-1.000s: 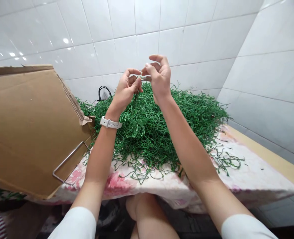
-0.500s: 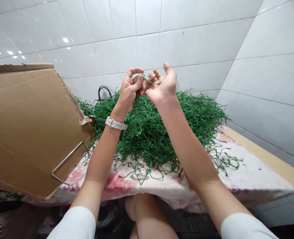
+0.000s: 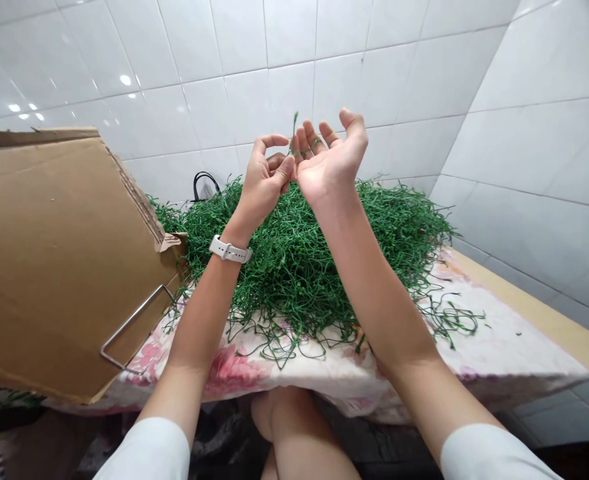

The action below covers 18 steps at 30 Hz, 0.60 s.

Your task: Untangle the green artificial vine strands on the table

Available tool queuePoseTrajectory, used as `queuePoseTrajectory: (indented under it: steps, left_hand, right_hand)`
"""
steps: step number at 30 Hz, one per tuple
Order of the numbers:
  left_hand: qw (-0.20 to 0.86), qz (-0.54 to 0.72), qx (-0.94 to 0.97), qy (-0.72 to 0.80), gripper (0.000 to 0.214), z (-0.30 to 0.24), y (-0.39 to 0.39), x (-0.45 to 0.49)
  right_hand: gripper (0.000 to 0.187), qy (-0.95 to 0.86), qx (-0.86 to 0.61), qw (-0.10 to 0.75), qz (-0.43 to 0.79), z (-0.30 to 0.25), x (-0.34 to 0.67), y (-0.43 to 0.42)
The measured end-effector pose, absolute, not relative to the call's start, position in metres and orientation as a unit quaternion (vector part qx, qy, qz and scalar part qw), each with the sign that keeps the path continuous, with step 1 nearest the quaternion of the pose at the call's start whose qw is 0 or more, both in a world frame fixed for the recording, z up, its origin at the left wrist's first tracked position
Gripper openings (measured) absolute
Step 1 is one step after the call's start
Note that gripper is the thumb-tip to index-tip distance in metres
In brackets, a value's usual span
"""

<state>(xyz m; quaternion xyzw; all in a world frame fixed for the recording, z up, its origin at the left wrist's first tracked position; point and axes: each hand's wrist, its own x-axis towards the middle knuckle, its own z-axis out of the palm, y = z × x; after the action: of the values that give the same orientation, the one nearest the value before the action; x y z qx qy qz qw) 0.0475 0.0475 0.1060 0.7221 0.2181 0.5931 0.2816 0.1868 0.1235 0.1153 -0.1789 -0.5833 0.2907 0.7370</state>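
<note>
Wall of glossy white tiles [image 3: 244, 40] is noted behind the work, joined by a second tiled face [image 3: 549, 147] at right. Before it, a table draped in white cloth with pink flowers [image 3: 504, 347] is bounded at right by a plain beige strip [image 3: 529, 310]. At left, passage is restricted by a large brown cardboard panel [image 3: 59, 253], whose ragged edge reaches the broad heap of thin, tangled green strands [image 3: 299, 260] on the table's middle. Handling is judged far from complete: the bulk lies loose, stragglers [image 3: 448, 320] are spilled to the front and right, and no finished batch can be identified.

Above the heap, the right hand [image 3: 332, 170] is held palm upward, fingers parted and thumb standing away. Beside it, one slender green strand [image 3: 295, 123] with a bushy tip is pinched upright between thumb and fingers by the left hand [image 3: 267, 175]; whether more is gripped there cannot be told. A small green piece [image 3: 316, 142] is seen at the right fingers, its connection to that strand undetermined. Widest room for movement is afforded upward, before the wall; at right only scattered strands are met, while the left is hemmed by the panel.
</note>
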Motion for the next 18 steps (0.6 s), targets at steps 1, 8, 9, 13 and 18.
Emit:
queuePoseTrajectory:
  steps: [1,8,9,13,18]
  left_hand:
    - [0.286,0.586,0.727,0.215,0.024,0.106,0.047,0.047]
    - [0.313,0.550,0.748,0.201,0.033,0.110,0.040,0.040]
    - [0.315,0.547,0.750,0.200,0.035,0.111,0.039,0.040]
    - [0.316,0.542,0.748,0.216,0.040,0.113,0.033,0.043]
    - [0.357,0.529,0.740,0.213,0.012,0.113,0.030,0.047]
  right_hand:
    - [0.059,-0.578,-0.175,0.737,0.303,0.116,0.188,0.122]
    - [0.052,-0.480,-0.150,0.761,0.410,0.125,0.189,0.102]
    - [0.050,-0.449,-0.156,0.772,0.422,0.126,0.189,0.100]
    - [0.052,-0.410,-0.195,0.787,0.419,0.132,0.192,0.091]
    - [0.058,-0.506,-0.218,0.762,0.339,0.135,0.177,0.063]
